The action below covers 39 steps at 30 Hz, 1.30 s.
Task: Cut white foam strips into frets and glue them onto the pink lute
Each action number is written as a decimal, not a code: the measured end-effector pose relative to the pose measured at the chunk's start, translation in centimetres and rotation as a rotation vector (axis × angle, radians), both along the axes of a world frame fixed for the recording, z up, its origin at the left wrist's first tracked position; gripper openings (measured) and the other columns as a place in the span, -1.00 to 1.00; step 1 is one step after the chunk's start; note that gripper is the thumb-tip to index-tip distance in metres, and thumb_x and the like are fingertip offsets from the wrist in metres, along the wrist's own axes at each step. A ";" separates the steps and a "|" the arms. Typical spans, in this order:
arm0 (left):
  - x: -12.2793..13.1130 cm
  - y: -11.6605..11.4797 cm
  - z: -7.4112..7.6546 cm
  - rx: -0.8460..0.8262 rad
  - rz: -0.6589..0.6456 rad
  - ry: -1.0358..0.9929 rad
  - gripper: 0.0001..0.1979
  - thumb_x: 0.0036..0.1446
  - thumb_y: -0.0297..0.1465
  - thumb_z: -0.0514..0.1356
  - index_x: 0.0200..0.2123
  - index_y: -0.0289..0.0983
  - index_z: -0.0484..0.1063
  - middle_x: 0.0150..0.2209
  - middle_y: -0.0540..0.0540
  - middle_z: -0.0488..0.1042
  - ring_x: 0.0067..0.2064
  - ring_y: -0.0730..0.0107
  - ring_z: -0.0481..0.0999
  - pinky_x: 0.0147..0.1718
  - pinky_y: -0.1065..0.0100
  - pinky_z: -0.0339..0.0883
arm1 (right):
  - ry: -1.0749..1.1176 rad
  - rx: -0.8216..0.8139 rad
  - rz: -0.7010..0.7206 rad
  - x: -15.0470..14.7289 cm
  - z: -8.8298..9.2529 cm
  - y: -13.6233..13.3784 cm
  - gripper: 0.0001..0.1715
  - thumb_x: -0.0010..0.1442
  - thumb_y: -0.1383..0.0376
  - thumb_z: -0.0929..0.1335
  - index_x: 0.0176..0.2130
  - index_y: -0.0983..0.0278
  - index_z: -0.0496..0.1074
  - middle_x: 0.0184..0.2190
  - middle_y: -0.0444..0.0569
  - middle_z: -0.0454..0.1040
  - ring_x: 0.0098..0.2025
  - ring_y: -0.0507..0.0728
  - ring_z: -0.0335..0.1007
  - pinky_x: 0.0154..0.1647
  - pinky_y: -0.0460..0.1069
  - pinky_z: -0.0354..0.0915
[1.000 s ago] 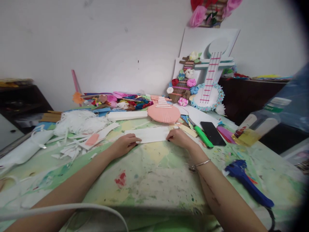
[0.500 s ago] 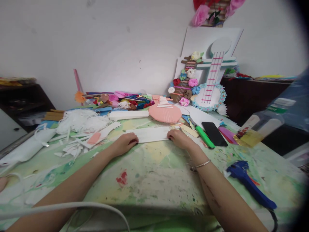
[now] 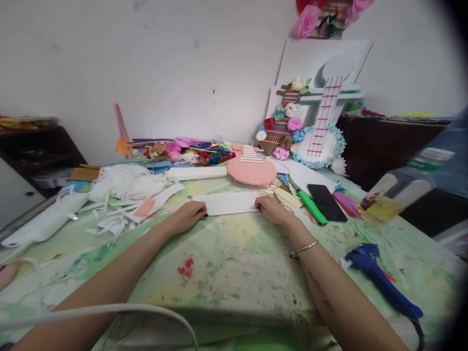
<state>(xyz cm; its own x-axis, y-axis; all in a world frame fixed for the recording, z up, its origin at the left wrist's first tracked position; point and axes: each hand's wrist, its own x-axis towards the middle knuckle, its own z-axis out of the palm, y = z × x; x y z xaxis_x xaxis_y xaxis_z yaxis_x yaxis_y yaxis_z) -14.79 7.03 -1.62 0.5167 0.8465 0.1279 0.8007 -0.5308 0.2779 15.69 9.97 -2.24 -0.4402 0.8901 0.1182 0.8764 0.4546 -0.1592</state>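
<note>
A flat white strip of card or foam board (image 3: pixel 231 203) lies crosswise on the paint-stained table. My left hand (image 3: pixel 189 216) is closed on its left end, fingers curled and thumb at the near edge. At the opposite end, my right hand (image 3: pixel 274 210) pinches the strip the same way; a bangle circles that wrist. Just beyond the strip rests a pink paper lute-shaped instrument (image 3: pixel 252 170) with white strings. Close to my right hand are a green utility knife (image 3: pixel 312 206) and a black phone (image 3: pixel 327 202).
White scraps (image 3: pixel 122 214) and tangled white string (image 3: pixel 124 183) lie at left. On the right are a blue glue gun (image 3: pixel 380 278) and a bottle (image 3: pixel 402 185). Decorated instrument models (image 3: pixel 321 141) lean on the wall. A white cable (image 3: pixel 146 309) crosses in front; another hand (image 3: pixel 6 275) shows at the left edge.
The view has shifted slightly, and a little more of the other hand shows at the left edge. Both my hands keep their hold on the white strip.
</note>
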 end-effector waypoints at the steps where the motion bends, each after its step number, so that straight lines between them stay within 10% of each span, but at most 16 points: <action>1: 0.0 0.0 -0.1 0.005 0.000 0.010 -0.82 0.15 -0.40 -0.05 -0.43 -0.27 0.28 -0.40 -0.09 0.42 -0.33 0.32 0.37 -0.31 0.36 0.21 | -0.011 -0.002 -0.017 -0.1 0.0 0.0 -0.69 -0.01 0.57 0.20 -0.36 0.31 0.43 -0.33 0.05 0.47 -0.23 0.12 0.30 -0.31 -0.07 0.06; 16: -0.1 0.2 -0.5 0.145 0.080 0.287 -0.69 0.21 -0.32 -0.08 -0.46 -0.30 0.35 -0.35 -0.21 0.38 -0.24 0.15 0.34 -0.28 0.22 0.18 | -0.008 0.042 -0.190 -0.5 -0.7 0.2 -0.75 -0.01 0.49 0.27 -0.30 0.26 0.40 -0.32 0.06 0.44 -0.13 0.25 0.24 -0.15 0.10 0.06; 22: -0.3 0.2 -0.5 0.101 0.186 0.217 -0.82 0.13 -0.32 0.04 -0.32 -0.28 0.36 -0.33 -0.17 0.38 -0.23 0.13 0.33 -0.32 0.24 0.15 | 0.080 0.093 -0.002 -1.0 -0.3 -0.1 -0.59 -0.07 0.60 0.24 -0.21 0.31 0.39 -0.21 0.09 0.34 -0.11 0.20 0.19 -0.16 0.02 0.10; 28: 0.2 0.0 -1.2 0.172 -0.043 0.161 -0.40 0.13 -0.60 -0.10 0.16 0.06 0.17 -0.16 -0.12 0.30 -0.16 0.22 0.24 -0.20 0.21 0.09 | 0.170 0.059 0.285 -2.6 -0.2 -1.1 -0.45 -0.12 0.67 0.20 -0.18 0.27 0.42 -0.27 -0.03 0.33 -0.17 0.08 0.22 -0.18 -0.08 0.13; 39: 0.6 0.1 -1.7 0.134 -0.151 0.087 -0.38 0.06 -0.64 -0.07 0.07 0.10 0.32 -0.23 -0.13 0.24 -0.21 0.25 0.19 -0.21 0.22 0.11 | 0.293 0.042 0.249 -3.2 -0.2 -1.4 -0.62 -0.09 0.60 0.24 -0.31 0.33 0.49 -0.40 -0.06 0.41 -0.37 0.02 0.27 -0.32 -0.12 0.15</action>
<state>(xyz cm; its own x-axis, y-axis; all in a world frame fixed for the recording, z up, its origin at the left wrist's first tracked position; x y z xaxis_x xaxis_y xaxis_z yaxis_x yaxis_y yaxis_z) -14.22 7.17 -3.31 0.6503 0.7372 0.1836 0.7271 -0.6740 0.1307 12.51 8.54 -2.40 -0.5844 0.7519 0.3053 0.6586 0.6592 -0.3630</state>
